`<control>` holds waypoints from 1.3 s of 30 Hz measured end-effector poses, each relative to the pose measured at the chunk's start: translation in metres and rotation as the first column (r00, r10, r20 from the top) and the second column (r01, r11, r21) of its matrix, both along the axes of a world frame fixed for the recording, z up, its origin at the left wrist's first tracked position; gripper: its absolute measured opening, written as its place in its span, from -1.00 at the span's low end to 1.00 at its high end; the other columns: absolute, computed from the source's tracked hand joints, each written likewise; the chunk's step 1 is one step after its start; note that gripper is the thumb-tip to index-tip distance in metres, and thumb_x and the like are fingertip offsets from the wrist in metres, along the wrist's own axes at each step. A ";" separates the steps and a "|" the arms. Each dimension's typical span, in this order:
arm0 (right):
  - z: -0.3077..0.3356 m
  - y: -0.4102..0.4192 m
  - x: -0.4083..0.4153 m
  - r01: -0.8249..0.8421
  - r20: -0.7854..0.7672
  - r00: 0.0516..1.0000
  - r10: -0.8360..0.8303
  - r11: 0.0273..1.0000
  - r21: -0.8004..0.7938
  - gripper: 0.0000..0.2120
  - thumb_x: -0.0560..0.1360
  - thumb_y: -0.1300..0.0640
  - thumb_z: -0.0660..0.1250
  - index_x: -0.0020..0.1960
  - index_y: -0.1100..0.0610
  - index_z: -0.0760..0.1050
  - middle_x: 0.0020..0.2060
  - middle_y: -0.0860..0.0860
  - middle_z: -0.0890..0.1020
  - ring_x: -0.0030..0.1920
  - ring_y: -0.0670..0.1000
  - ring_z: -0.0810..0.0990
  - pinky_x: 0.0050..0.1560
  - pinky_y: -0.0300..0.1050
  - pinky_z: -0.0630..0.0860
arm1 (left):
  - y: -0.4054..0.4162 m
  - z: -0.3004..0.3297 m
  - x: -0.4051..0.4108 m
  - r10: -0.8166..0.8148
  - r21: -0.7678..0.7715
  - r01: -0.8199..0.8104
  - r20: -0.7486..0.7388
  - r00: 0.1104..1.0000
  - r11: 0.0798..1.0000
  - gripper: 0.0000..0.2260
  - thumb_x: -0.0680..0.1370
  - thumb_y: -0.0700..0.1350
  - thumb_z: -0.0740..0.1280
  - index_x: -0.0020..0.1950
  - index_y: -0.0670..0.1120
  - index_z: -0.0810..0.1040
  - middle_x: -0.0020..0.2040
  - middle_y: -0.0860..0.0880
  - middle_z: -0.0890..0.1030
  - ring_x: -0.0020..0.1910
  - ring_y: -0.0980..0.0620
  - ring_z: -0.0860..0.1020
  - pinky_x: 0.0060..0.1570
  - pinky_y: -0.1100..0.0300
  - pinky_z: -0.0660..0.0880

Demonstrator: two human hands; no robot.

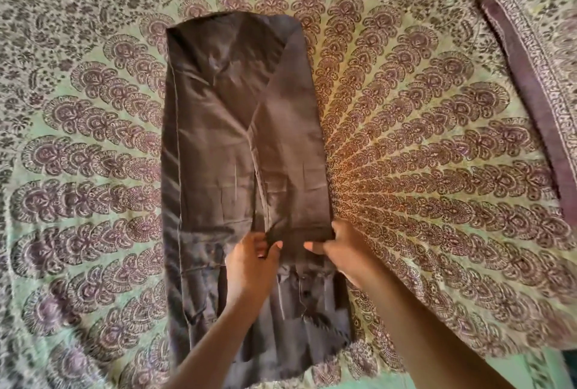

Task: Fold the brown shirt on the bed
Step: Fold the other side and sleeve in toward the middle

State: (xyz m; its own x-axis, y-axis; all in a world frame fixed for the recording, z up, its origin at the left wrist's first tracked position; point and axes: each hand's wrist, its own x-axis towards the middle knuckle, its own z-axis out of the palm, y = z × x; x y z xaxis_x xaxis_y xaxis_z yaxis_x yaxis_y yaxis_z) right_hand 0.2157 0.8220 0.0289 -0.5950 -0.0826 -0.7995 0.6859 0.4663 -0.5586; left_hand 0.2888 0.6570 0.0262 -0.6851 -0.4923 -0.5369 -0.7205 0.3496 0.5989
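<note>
While the brown shirt [243, 145] lies as a long narrow strip along the middle of the bed [437, 139], the left hand [249, 260] and right hand [340, 251] pinch its folded-in panel's near edge, probably to square it.

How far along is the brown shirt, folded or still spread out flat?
Partly folded. The brown shirt lies as a long narrow strip, sides folded inward, not yet folded lengthwise; left hand and right hand pinch a flap's edge.

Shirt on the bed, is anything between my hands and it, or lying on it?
Nothing visible. Both the left hand and right hand already pinch the shirt; only bedspread surrounds it.
</note>
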 end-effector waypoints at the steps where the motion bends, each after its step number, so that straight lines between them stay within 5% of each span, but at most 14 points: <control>1: 0.004 0.000 0.004 0.058 0.028 0.998 -0.055 0.994 -0.088 -0.78 0.45 0.32 0.54 0.02 0.10 0.61 -0.12 0.00 0.75 -0.08 -0.01 0.74 -0.09 -0.15 0.67 | -0.001 -0.004 -0.001 0.027 0.077 -0.029 0.027 0.999 0.997 -0.77 0.52 0.00 0.55 0.05 0.04 0.55 -0.14 0.07 0.67 -0.16 0.15 0.63 -0.09 0.38 0.51; 4: 0.011 0.000 0.011 0.159 0.067 0.987 -0.148 0.961 -0.224 -0.81 0.46 0.41 0.50 -0.03 0.17 0.63 -0.24 -0.01 0.76 -0.21 -0.06 0.76 -0.22 -0.17 0.68 | -0.006 -0.006 -0.003 0.077 0.320 -0.112 0.120 0.990 0.941 -0.75 0.46 -0.03 0.61 0.05 -0.05 0.64 -0.09 -0.06 0.77 -0.09 -0.02 0.73 0.06 -0.03 0.67; 7: -0.001 -0.001 0.013 0.050 0.001 0.999 -0.050 0.990 -0.130 -0.83 0.48 0.29 0.54 -0.04 0.06 0.65 -0.17 -0.02 0.78 -0.11 0.01 0.77 0.00 0.08 0.71 | -0.013 -0.001 0.003 -0.020 0.103 0.006 0.139 0.990 0.995 -0.75 0.47 -0.02 0.58 0.06 0.03 0.60 -0.15 0.03 0.71 -0.15 0.07 0.67 -0.06 0.13 0.57; 9: -0.009 -0.001 0.014 -0.124 -0.102 0.987 0.123 0.992 -0.010 -0.85 0.48 0.18 0.55 -0.06 -0.03 0.65 -0.16 -0.08 0.77 -0.11 -0.04 0.75 0.03 0.08 0.70 | -0.017 0.003 0.008 -0.048 0.038 0.043 0.140 0.989 0.998 -0.77 0.51 -0.06 0.55 0.05 0.08 0.53 -0.12 0.05 0.68 -0.15 0.09 0.63 -0.07 0.14 0.54; 12: -0.017 -0.002 0.019 -0.281 -0.152 0.944 0.294 0.954 0.101 -0.84 0.52 0.15 0.51 -0.02 -0.08 0.58 -0.18 -0.12 0.72 -0.17 -0.08 0.71 -0.08 -0.04 0.69 | -0.018 0.002 0.015 -0.081 0.025 0.078 0.168 0.982 0.997 -0.81 0.53 -0.07 0.52 0.05 0.06 0.55 -0.14 0.06 0.66 -0.16 -0.01 0.67 -0.03 0.01 0.65; 16: -0.024 -0.006 0.024 -0.259 -0.058 0.963 0.262 0.964 0.056 -0.81 0.57 0.18 0.44 0.00 -0.11 0.55 -0.08 0.00 0.72 -0.13 0.07 0.75 -0.23 0.17 0.72 | -0.023 -0.002 0.025 -0.117 -0.020 0.123 0.182 0.976 0.992 -0.86 0.56 -0.10 0.49 0.06 -0.04 0.59 -0.23 0.07 0.60 -0.25 0.18 0.53 -0.30 0.45 0.38; 18: -0.026 -0.007 0.024 -0.259 -0.038 0.965 0.261 0.965 0.044 -0.84 0.58 0.16 0.43 0.08 -0.07 0.56 -0.05 0.01 0.72 -0.14 0.07 0.76 -0.28 0.14 0.72 | -0.023 -0.001 0.026 -0.136 -0.025 0.144 0.199 0.970 0.989 -0.88 0.56 -0.14 0.48 -0.06 -0.04 0.54 -0.32 0.10 0.56 -0.32 0.26 0.45 -0.36 0.48 0.35; 24: -0.030 -0.009 0.013 -0.402 -0.150 0.889 0.434 0.893 0.201 -0.83 0.53 0.00 0.49 0.02 0.06 0.60 -0.24 -0.09 0.64 -0.25 -0.09 0.62 -0.25 -0.09 0.58 | -0.021 -0.006 0.033 -0.138 0.005 0.143 0.294 0.946 0.990 -0.77 0.54 -0.08 0.49 -0.18 0.03 0.44 -0.12 -0.13 0.62 -0.12 -0.13 0.60 -0.10 0.07 0.55; 27: -0.025 -0.013 0.001 -0.300 -0.271 0.886 0.377 0.910 0.285 -0.70 0.51 -0.07 0.50 -0.09 0.13 0.49 -0.27 -0.06 0.59 -0.32 -0.14 0.50 -0.34 -0.20 0.36 | -0.019 0.004 0.027 -0.194 -0.058 0.218 0.282 0.940 0.974 -0.80 0.54 0.02 0.48 -0.15 -0.01 0.51 -0.17 -0.09 0.63 -0.14 -0.16 0.64 -0.10 -0.01 0.62; 30: -0.019 -0.019 -0.018 -0.149 -0.370 0.890 0.266 0.937 0.316 -0.68 0.50 -0.06 0.52 -0.12 0.16 0.50 -0.33 -0.01 0.59 -0.34 -0.01 0.53 -0.36 -0.23 0.35 | -0.025 0.023 0.002 -0.224 -0.198 0.291 0.303 0.926 0.936 -0.74 0.60 0.17 0.36 -0.04 -0.03 0.58 -0.13 -0.07 0.66 -0.09 -0.19 0.66 -0.14 0.05 0.56; 36: -0.016 -0.031 -0.077 0.052 -0.470 0.878 0.088 0.959 0.279 -0.63 0.55 0.06 0.49 0.26 0.24 0.58 -0.14 -0.03 0.63 -0.25 -0.14 0.59 -0.33 -0.46 0.40 | -0.062 0.014 -0.093 -0.092 -0.214 0.063 -0.130 0.987 0.975 -0.80 0.60 -0.04 0.39 0.14 -0.11 0.55 0.08 -0.11 0.61 0.05 -0.25 0.59 -0.05 -0.11 0.58; 39: -0.025 -0.040 -0.111 0.041 -0.502 0.861 0.084 0.971 0.234 -0.69 0.53 0.10 0.51 0.18 0.26 0.62 -0.11 0.08 0.69 -0.17 0.00 0.64 -0.19 -0.22 0.54 | -0.075 -0.002 -0.157 -0.098 -0.222 0.065 -0.142 0.985 0.973 -0.66 0.58 0.05 0.44 0.23 -0.11 0.47 0.20 -0.10 0.55 0.23 -0.19 0.50 0.05 -0.06 0.46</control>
State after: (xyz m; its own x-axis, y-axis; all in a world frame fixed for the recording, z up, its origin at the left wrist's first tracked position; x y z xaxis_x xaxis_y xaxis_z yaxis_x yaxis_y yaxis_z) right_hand 0.1045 0.7823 0.0040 -0.9209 0.0470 -0.3869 0.3266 0.6346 -0.7005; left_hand 0.1319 0.5824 0.0247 -0.7927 -0.5242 -0.3112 -0.5912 0.5365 0.6023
